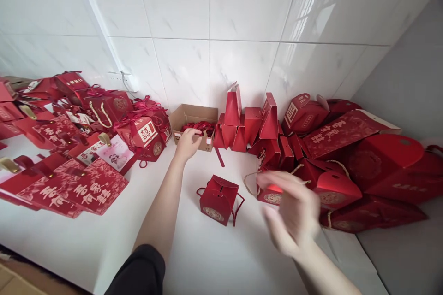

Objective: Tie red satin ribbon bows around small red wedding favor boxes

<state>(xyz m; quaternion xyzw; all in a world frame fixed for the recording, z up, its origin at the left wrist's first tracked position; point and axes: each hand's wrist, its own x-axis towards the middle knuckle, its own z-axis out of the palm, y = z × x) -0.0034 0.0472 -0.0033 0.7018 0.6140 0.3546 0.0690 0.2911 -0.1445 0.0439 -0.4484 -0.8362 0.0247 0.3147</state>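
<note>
My left hand (pixel 188 142) is stretched out to the front rim of a small brown cardboard box (pixel 178 119), its fingers apart and reaching over the edge. Dark red ribbons (pixel 204 126) lie inside that box. Between my arms, a small red gift box (pixel 219 198) stands closed on the white table, with a gold round emblem and red cord handles at its sides. My right hand (pixel 294 212), blurred by motion, hovers to the right of the gift box. Its thumb and fingers are apart, and nothing shows between them.
Flat red gift bags (pixel 100 189) and ribbon-tied boxes (pixel 145 131) cover the left side. Several upright red boxes (pixel 233 106) stand against the tiled wall. Larger red boxes (pixel 384 161) are piled at right. A ribbon strip (pixel 219 157) lies before the cardboard box.
</note>
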